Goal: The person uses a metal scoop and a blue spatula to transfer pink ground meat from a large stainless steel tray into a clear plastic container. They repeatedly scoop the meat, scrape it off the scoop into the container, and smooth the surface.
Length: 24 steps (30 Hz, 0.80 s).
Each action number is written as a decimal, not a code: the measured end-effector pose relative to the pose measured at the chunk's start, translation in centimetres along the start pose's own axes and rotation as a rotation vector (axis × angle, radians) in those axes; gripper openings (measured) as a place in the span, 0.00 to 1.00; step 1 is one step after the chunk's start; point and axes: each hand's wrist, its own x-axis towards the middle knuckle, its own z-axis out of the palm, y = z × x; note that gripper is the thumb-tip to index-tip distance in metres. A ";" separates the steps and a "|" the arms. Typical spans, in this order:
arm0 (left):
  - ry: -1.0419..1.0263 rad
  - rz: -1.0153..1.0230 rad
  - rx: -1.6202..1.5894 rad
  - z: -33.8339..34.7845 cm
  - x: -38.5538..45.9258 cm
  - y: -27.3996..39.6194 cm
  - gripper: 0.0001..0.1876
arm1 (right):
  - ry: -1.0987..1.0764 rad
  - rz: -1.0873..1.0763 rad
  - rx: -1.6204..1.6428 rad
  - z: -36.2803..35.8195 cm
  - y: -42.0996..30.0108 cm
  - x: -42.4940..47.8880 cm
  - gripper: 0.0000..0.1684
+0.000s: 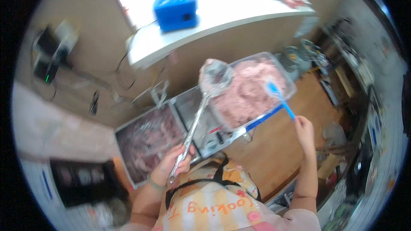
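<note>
My left hand [176,162] is closed around the long handle of a metal ladle [218,77], whose bowl, smeared with pink paste, hangs over the left edge of a clear plastic tub. Pink, minced-looking paste [247,96] fills that tub [291,86]. In my right hand [303,128] is the handle of a blue spatula [284,104]; its head touches or hovers over the paste at the right, blurred. A rectangular metal tray [123,157] with darker pinkish contents lies to the left of the tub, near my left hand.
Between tray and tub is a metal surface [205,134]. A white counter [231,9] beyond carries a blue box [176,11] with a cable. Gas cylinders [290,59] stand behind the tub, at right. Cluttered shelving [346,80] runs along the right, above the wooden floor [314,102].
</note>
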 end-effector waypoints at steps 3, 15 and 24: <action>0.183 0.023 0.134 -1.6 -4.5 0.0 0.14 | -0.246 0.277 0.563 -0.5 -2.0 -3.2 0.10; 1.027 -0.070 0.333 -10.2 -20.9 -4.0 0.09 | -0.747 -0.484 -0.261 15.8 -13.1 -8.7 0.10; 1.071 -0.309 0.561 -15.3 -20.9 -5.1 0.18 | -1.154 -0.814 -0.905 34.6 -16.3 -13.0 0.09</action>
